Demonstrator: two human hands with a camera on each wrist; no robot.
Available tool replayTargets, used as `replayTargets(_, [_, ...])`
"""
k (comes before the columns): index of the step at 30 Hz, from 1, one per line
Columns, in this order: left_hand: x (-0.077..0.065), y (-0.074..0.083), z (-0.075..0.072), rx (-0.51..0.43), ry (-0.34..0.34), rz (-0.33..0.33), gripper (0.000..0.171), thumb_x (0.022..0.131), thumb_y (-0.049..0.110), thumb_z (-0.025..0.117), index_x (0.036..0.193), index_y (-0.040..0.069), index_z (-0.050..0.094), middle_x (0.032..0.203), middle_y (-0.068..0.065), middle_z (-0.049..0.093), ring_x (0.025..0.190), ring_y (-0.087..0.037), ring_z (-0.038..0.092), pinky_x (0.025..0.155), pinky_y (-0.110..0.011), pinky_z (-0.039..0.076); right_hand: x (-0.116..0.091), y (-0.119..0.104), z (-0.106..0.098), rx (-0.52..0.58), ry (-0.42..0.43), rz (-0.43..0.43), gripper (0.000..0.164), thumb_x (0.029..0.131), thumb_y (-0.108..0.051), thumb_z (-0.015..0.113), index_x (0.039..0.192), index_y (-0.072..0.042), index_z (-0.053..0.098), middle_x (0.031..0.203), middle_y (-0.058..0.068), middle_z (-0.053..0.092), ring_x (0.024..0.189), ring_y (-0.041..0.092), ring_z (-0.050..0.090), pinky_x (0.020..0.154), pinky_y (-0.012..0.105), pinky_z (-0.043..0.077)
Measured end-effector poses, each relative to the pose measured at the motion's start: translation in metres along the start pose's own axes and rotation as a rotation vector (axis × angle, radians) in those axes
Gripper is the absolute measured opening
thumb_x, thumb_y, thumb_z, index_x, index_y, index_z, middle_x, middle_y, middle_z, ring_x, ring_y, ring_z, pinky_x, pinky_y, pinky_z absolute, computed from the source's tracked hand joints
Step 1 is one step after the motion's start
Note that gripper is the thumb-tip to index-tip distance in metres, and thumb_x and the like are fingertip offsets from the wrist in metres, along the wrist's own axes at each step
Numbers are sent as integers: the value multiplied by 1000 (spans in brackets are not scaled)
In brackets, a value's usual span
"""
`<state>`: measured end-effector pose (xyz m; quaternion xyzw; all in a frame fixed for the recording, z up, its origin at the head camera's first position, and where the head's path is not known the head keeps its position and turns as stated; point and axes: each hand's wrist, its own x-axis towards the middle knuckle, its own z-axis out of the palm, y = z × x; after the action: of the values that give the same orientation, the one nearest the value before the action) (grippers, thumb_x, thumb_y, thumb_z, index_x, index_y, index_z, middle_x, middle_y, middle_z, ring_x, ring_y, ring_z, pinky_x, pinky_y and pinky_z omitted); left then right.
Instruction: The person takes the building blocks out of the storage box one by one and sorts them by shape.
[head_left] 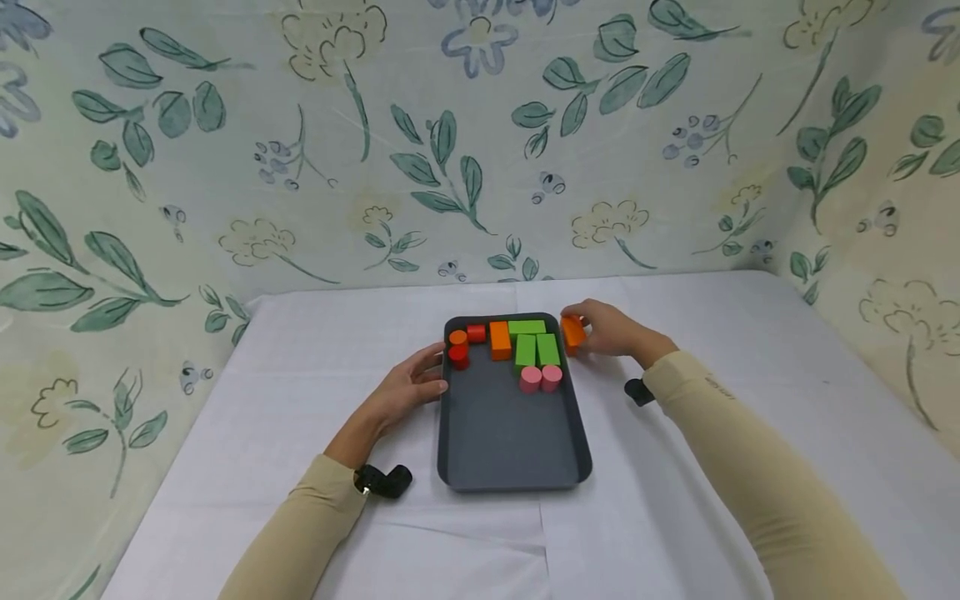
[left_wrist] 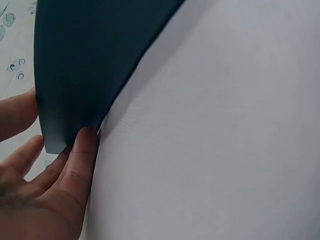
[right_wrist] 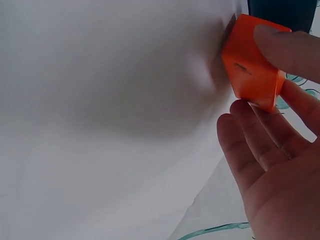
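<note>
A dark grey tray (head_left: 502,442) lies on the white cloth. My left hand (head_left: 408,387) touches the outside of its left wall, fingers and thumb fairly straight; in the left wrist view the fingertips meet the tray's dark side (left_wrist: 85,65). My right hand (head_left: 611,329) pinches an orange rectangular block (right_wrist: 255,60) between thumb and fingers, just outside the tray's upper right edge. In the tray's upper part stand another orange block (head_left: 500,342), green blocks (head_left: 527,350), two pink cylinders (head_left: 530,380), red cylinders (head_left: 459,358) and an orange cylinder (head_left: 458,337).
White cloth (head_left: 337,333) covers the table around the tray. A floral curtain (head_left: 480,167) hangs behind the table's far edge. Small black wrist-worn devices (head_left: 386,482) sit at both sleeves.
</note>
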<state>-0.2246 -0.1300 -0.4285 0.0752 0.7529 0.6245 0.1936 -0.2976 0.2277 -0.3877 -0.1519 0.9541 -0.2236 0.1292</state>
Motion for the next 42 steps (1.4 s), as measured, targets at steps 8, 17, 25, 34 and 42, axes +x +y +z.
replayTargets(8, [1, 2, -1, 3, -6, 4, 72, 94, 5, 62, 157, 20, 30, 163, -16, 28, 147, -37, 36, 113, -50, 43, 3, 0, 4, 30, -16, 48, 63, 86, -5, 66, 146, -7, 45, 147, 21, 45, 128, 39, 47, 113, 56, 42])
replayTargets(17, [-1, 2, -1, 3, -5, -24, 72, 93, 6, 62, 156, 22, 31, 163, -14, 29, 147, -36, 36, 113, -50, 44, 4, 0, 7, 61, -47, 95, 67, 88, -10, 68, 149, -11, 41, 151, 19, 43, 130, 39, 45, 114, 57, 40])
replayTargets(25, [-1, 2, -1, -9, -7, -19, 72, 93, 7, 62, 156, 22, 31, 163, -13, 28, 148, -35, 35, 113, -50, 43, 4, 0, 6, 56, -48, 90, 68, 88, -11, 68, 150, -12, 41, 151, 18, 43, 131, 39, 45, 114, 57, 40])
replayTargets(34, [0, 1, 0, -16, -8, -30, 72, 94, 5, 62, 156, 22, 31, 163, -14, 29, 147, -35, 36, 114, -50, 43, 2, 3, 2, 81, -64, 61, 80, 85, -11, 70, 155, -13, 32, 159, 20, 28, 133, 43, 45, 110, 58, 44])
replayTargets(42, [0, 2, -1, -7, -13, -27, 71, 94, 5, 61, 156, 22, 31, 163, -15, 29, 148, -35, 35, 114, -50, 43, -5, -12, -17, 27, -6, -11, 74, 85, -13, 61, 153, -8, 34, 159, 21, 28, 134, 44, 44, 107, 61, 45])
